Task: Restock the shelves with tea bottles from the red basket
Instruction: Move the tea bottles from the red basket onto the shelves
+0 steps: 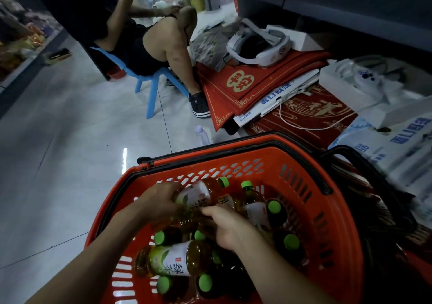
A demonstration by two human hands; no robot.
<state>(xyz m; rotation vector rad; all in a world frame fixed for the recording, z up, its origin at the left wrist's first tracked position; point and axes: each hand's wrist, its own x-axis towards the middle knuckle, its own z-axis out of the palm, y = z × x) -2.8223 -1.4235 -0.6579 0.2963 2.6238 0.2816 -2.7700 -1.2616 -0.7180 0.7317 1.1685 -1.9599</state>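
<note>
While left fingers (171,190) clasp amber, green-capped tea bottle (202,192), right fingers (209,210) curled, hold unclear

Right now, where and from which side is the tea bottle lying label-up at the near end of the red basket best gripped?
Likely round its white-labelled middle, from above. The lying tea bottle is on its side, label up, among upright bottles' green caps, with nothing over it and its flanks crowded. The left hand grips a farther tea bottle.
</note>
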